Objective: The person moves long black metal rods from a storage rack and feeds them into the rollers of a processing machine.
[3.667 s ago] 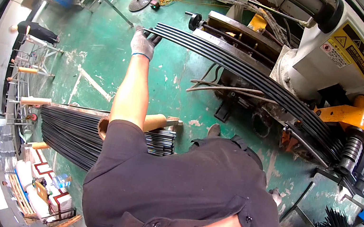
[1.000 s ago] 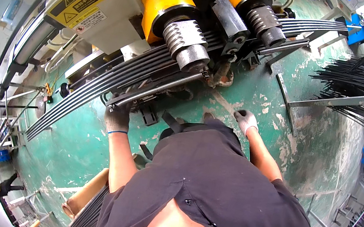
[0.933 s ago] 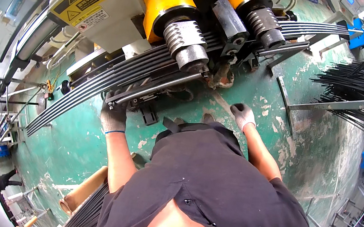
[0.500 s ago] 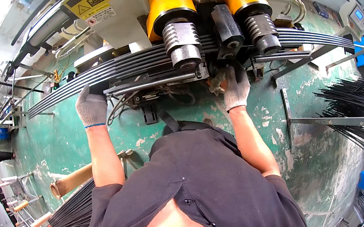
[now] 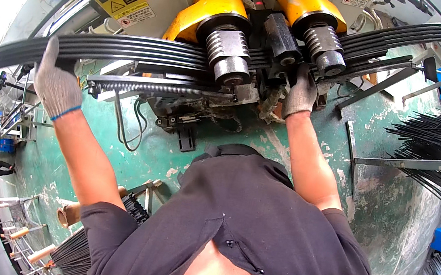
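Hiding behind the two yellow rollers (image 5: 225, 22) and the machine's dark clamp, the middle of the bundle of long black rods (image 5: 147, 55) cannot be followed. Left hand (image 5: 56, 86), gloved, lies curled over the bundle's left stretch, fingers wrapped on top. Right hand (image 5: 301, 93), gloved too, presses against the rods just under the right roller; its grip is hard to judge. Below spreads a worn green floor (image 5: 376, 181), with more black rods (image 5: 434, 150) racked at the right.
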Available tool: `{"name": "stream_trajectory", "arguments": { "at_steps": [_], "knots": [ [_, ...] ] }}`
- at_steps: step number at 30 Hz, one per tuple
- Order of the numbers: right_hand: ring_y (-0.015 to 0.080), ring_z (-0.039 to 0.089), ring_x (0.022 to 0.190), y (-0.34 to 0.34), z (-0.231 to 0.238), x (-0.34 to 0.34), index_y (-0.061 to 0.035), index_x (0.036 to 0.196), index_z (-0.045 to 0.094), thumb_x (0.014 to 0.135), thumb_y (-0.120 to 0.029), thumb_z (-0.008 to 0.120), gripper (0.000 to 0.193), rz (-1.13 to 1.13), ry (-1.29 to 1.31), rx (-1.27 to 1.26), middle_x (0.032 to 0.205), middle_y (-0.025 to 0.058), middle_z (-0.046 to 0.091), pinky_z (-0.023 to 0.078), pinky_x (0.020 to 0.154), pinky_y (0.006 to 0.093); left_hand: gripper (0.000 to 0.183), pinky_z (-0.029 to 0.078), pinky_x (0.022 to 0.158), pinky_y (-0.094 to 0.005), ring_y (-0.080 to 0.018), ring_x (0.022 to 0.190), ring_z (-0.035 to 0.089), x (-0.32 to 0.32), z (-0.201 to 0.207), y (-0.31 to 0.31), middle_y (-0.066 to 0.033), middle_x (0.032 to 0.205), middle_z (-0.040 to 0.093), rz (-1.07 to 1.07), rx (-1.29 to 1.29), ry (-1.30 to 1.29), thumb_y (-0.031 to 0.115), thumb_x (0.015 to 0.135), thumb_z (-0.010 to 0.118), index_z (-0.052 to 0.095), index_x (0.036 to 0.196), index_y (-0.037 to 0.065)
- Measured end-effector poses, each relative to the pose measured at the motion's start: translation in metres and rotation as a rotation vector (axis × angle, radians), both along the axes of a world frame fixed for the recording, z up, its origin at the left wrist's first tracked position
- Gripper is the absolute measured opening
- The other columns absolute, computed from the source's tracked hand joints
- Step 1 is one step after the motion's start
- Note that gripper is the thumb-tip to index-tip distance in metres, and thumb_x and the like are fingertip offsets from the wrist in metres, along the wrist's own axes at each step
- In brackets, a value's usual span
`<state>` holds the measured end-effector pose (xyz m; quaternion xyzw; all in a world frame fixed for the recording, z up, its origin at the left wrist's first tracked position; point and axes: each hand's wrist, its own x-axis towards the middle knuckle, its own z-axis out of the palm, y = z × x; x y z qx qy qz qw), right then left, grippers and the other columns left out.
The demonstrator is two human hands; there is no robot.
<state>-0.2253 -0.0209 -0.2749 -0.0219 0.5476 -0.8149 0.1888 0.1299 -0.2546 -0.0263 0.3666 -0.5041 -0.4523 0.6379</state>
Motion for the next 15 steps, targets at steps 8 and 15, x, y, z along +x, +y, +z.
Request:
{"name": "stream_trajectory", "arguments": {
  "at_steps": [8,15],
  "knots": [
    [0.0199,0.069,0.104,-0.024,0.032,-0.007,0.0003,0.128,0.069,0.101,-0.020,0.063,0.034,-0.004,-0.071,-0.138,0.118,0.0085,0.072,0.056,0.092,0.0341,0.031,0.065,0.084,-0.0321,-0.0226,0.099,0.076,-0.071,0.069,0.021,-0.0183,0.114,0.076,-0.050,-0.279,-0.394,0.018,0.106,0.054,0.078,0.121,0.005],
    [0.0204,0.070,0.099,-0.037,0.013,-0.044,-0.0029,0.132,0.063,0.095,-0.013,0.074,0.040,0.126,-0.168,-0.281,0.117,0.0089,0.069,0.059,0.085,0.0317,0.040,0.047,0.107,-0.0278,-0.0236,0.112,0.072,-0.093,0.112,-0.026,-0.0196,0.118,0.077,-0.047,-1.070,-1.189,0.038,0.106,0.056,0.075,0.133,0.014]
  ]
}}
